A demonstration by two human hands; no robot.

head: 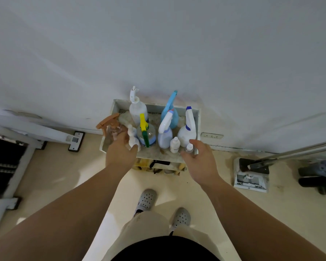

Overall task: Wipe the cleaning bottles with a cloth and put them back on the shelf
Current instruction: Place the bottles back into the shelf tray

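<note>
Head view, looking steeply down: the shelf (197, 119) is seen against the wall with the bottles standing upright on its top, so each long axis runs nearly toward the camera. The left hand (120, 154) is placed at the front left corner, with its thumb curled over the near side of the white pump bottle (133, 137) and its fingers hidden on the far side; the bottle is judged to be gripped. The clear bottle with the orange trigger (112, 129) stands just beyond those fingers. The right hand (198, 160) is held with its fingers loosely spread and nothing in it, at the front right corner. The small clear bottle (189, 147) lies just ahead of its palm, toward the wall. That bottle is therefore nearer the right hand, and it could be reached by a short forward move. No cloth is seen in either hand, so wiping is judged not yet begun.
</note>
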